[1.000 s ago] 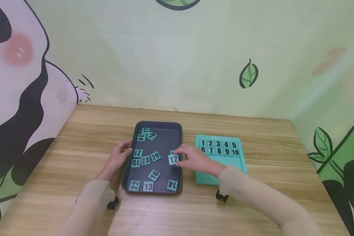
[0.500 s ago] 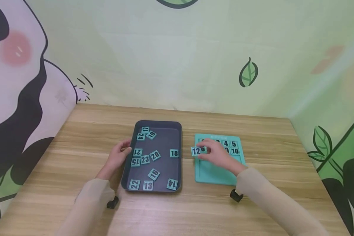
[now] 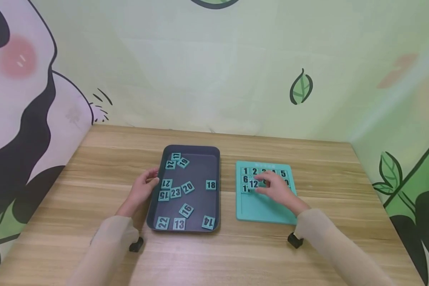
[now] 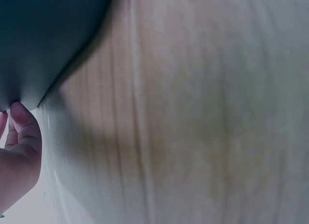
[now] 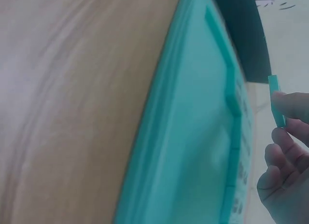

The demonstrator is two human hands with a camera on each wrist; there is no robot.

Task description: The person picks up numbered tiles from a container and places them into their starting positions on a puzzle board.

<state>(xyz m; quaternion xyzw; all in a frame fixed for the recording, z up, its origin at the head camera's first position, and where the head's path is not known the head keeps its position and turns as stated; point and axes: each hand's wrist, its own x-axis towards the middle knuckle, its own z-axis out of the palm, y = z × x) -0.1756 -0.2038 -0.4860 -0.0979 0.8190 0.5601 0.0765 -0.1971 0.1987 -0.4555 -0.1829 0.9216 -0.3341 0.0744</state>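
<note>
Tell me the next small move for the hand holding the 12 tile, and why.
Probably lower the 12 tile into the slot just right of the 11 on the teal board. The right hand holds it above the board, rows 1 to 10 look filled, and the left hand holds the dark tray.

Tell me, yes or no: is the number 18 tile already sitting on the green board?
No, the 18 tile lies in the dark tray, apart from the green board to its right.
</note>
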